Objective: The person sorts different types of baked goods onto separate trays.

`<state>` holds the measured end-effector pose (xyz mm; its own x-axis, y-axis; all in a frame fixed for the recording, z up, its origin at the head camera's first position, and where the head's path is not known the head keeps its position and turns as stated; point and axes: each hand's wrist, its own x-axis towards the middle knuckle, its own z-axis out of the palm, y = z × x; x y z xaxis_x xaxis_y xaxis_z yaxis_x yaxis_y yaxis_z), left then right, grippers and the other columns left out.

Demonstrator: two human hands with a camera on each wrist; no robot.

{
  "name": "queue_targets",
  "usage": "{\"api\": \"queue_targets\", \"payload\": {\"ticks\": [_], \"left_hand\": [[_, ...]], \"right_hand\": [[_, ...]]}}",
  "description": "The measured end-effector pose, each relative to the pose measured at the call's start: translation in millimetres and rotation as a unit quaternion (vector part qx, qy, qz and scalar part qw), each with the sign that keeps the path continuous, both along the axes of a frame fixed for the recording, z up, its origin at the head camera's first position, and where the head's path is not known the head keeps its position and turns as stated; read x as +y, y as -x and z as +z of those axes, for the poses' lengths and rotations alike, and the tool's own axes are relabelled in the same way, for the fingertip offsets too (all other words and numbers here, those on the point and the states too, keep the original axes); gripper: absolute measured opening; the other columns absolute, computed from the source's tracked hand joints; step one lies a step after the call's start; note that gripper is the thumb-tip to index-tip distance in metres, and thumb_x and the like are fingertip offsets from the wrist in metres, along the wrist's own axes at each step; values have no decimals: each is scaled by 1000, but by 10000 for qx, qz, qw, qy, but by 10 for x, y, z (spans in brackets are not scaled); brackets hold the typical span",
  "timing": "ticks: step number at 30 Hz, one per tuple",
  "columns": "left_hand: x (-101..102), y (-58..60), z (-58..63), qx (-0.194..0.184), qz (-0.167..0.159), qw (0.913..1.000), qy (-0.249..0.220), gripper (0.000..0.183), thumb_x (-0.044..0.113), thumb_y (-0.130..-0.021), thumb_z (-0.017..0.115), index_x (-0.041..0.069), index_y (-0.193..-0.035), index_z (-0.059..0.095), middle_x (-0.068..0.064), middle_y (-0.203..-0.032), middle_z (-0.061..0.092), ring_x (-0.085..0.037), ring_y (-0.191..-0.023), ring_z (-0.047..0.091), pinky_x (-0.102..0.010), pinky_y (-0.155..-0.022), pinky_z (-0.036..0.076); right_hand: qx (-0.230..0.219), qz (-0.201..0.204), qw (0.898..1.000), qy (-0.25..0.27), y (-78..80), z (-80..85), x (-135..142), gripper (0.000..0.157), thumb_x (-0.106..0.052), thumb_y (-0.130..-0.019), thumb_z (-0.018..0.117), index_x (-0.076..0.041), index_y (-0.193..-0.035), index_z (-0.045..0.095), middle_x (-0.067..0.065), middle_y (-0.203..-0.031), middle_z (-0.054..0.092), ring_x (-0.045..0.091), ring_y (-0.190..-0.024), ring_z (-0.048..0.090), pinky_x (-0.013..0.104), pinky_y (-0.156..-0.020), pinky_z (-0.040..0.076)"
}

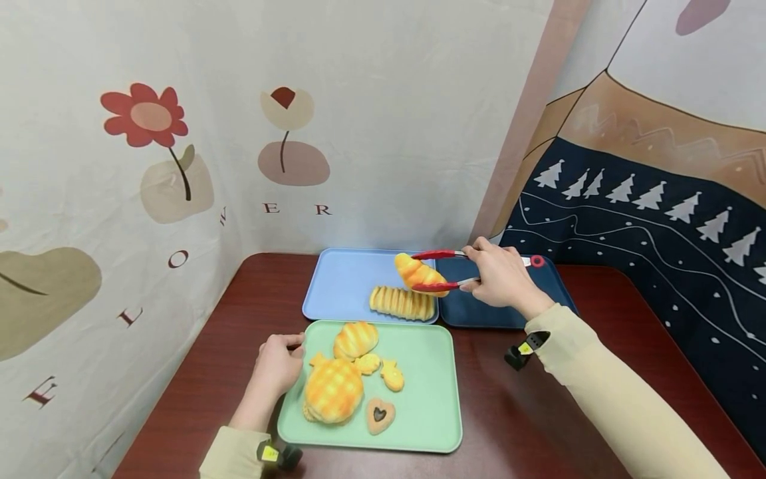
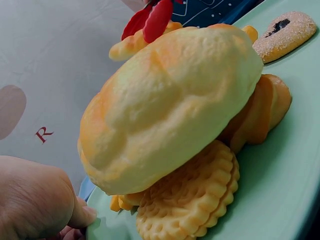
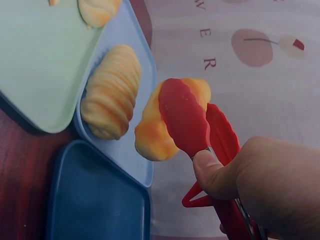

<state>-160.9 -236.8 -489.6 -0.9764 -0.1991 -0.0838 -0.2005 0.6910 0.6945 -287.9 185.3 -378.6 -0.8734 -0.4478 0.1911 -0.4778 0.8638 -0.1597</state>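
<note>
My right hand (image 1: 503, 274) grips a pair of red-tipped tongs (image 3: 185, 117). Between the tong tips is a toy croissant (image 1: 413, 269), held above the blue tray (image 1: 335, 283). Just below it, a long ridged bread roll (image 1: 402, 303) lies on that tray. At the near left, my left hand (image 1: 280, 362) pinches the rim of the green tray (image 1: 427, 399), thumb on top in the left wrist view. On the green tray are a large round checked bun (image 1: 335, 389), a smaller striped bread (image 1: 356, 340), a heart cookie (image 1: 380, 416) and a scalloped biscuit (image 2: 190, 195) partly under the bun.
A dark navy tray (image 1: 479, 316) stands right of the blue one, partly behind my right hand. Small yellow pieces, one a fish-shaped biscuit (image 1: 392, 376), lie beside the bun. The brown table (image 1: 509, 412) meets a printed curtain (image 1: 389, 133) at the back.
</note>
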Motion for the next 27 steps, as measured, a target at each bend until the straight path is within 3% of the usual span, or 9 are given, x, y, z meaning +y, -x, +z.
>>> {"api": "queue_targets", "payload": {"ticks": [5,10,16,21,27], "left_hand": [[-4,-3,0,7,9,10000,13,36,7,-104,61,-1,-138,69,-23,-137,67,-45,-122,61,-48,-82,55],[-4,-9,7,10,5,10000,-11,36,7,-104,61,-2,-138,69,-22,-137,67,-43,-117,64,-42,-74,54],[4,5,6,3,13,10000,-63,36,6,-104,62,-2,-138,69,-22,-137,67,-37,-105,68,-36,-65,49],[1,15,-6,-50,21,9999,-119,36,7,-104,61,-1,-139,69,-22,-138,67,-32,-95,67,-35,-61,47],[6,2,16,-11,3,9999,-109,36,6,-104,61,-3,-138,69,-23,-137,67,-35,-102,68,-36,-64,50]], "right_hand": [[-148,-29,9999,-4,149,-36,-21,73,-29,-86,89,1,-146,62,15,-124,62,32,-102,62,61,-98,41],[-229,-39,9997,16,280,-95,-27,72,-27,-87,88,0,-147,61,16,-131,61,34,-114,61,64,-103,37],[-224,-47,9997,-72,403,-170,-22,72,-26,-87,88,0,-148,60,18,-134,60,36,-115,59,68,-104,34],[-299,-75,9995,-107,491,-194,-61,72,-23,-87,87,-1,-150,58,19,-139,58,39,-124,54,76,-114,21],[-251,4,9994,-256,587,-222,-142,72,-17,-87,85,-1,-151,57,20,-144,56,42,-133,50,77,-116,10]]}}
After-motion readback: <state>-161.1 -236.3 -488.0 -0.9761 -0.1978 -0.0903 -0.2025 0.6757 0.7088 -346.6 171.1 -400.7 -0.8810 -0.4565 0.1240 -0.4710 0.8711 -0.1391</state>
